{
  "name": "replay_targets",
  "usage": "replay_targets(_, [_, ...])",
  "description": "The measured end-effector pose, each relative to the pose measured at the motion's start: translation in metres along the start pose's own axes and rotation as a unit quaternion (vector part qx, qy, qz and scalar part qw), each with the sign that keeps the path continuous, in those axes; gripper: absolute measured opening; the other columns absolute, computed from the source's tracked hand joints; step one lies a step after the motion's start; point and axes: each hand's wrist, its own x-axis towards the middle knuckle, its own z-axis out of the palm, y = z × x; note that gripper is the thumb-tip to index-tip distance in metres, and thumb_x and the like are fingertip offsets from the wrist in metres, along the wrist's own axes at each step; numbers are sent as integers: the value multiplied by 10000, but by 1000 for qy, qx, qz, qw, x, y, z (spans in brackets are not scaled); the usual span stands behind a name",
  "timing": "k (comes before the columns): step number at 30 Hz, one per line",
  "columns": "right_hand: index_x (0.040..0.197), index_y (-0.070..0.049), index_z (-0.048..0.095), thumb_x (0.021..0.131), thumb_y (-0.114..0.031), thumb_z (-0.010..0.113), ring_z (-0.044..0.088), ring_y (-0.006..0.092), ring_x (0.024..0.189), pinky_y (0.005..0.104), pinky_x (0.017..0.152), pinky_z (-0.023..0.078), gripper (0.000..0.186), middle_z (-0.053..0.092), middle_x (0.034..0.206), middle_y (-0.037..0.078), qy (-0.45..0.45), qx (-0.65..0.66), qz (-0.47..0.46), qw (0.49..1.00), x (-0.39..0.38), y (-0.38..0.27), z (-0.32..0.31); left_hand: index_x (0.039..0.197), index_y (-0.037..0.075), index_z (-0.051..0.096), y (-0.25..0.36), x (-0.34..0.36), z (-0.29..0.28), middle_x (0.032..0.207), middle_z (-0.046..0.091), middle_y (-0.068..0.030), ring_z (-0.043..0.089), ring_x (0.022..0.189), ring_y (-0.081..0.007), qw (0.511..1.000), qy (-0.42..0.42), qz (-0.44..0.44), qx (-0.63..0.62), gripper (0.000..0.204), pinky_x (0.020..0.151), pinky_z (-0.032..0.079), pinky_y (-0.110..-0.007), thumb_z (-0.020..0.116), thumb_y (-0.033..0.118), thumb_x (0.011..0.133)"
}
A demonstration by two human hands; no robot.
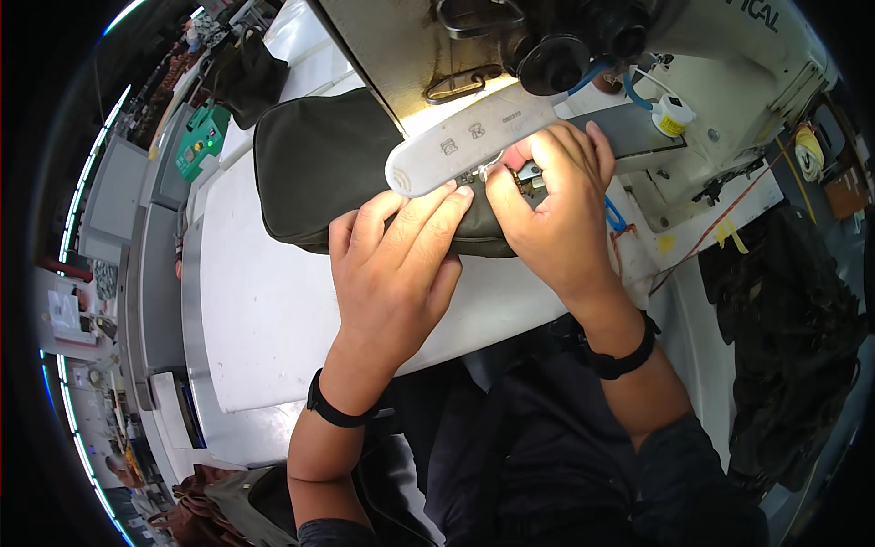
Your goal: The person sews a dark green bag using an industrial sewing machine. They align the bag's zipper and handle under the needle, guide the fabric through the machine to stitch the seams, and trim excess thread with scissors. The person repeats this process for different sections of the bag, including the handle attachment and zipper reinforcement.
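A dark olive-black fabric bag piece (pixel 314 169) with rounded corners lies under the head of the sewing machine (pixel 365 46). On its near edge my left hand (pixel 392 255) rests with fingers stretched flat, fingertips close to the presser foot area. My right hand (pixel 561 196) is at the right of the needle area, thumb and forefinger brought together by small metal parts (pixel 529 178). What they pinch, if anything, is hidden. A light grey elongated cover (pixel 474 141) hangs over the stitching spot and partly blocks it.
The white table (pixel 264 310) spreads to the left and front of the bag piece. A green box (pixel 200 141) with lit buttons stands at far left, near a dark bag (pixel 246 77). A small white bottle (pixel 673 116) sits on the machine. Dark fabric pieces (pixel 779 337) hang at right.
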Motion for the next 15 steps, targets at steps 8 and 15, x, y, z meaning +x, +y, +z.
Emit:
replay_targets(8, [919,-89,628,887,-136,750,638,305,1184,560,1216,274,135,704,1047,86,6,3,-1,1000,3,1,4,1283,156,773,0,4,0,1294,763,42,621,1067,-220,1000,9,-10,-5,588,958,441,-361,800,31,709])
replay_targets(15, [930,-93,628,892,-141,748,642,295,1147,543,1221,282,134,703,1047,80,7,9,0,1000,2,1,3,1309,156,763,4,0,-1,1328,749,41,615,1100,-228,1000,1,-20,18,606,1007,430,-371,796,35,716])
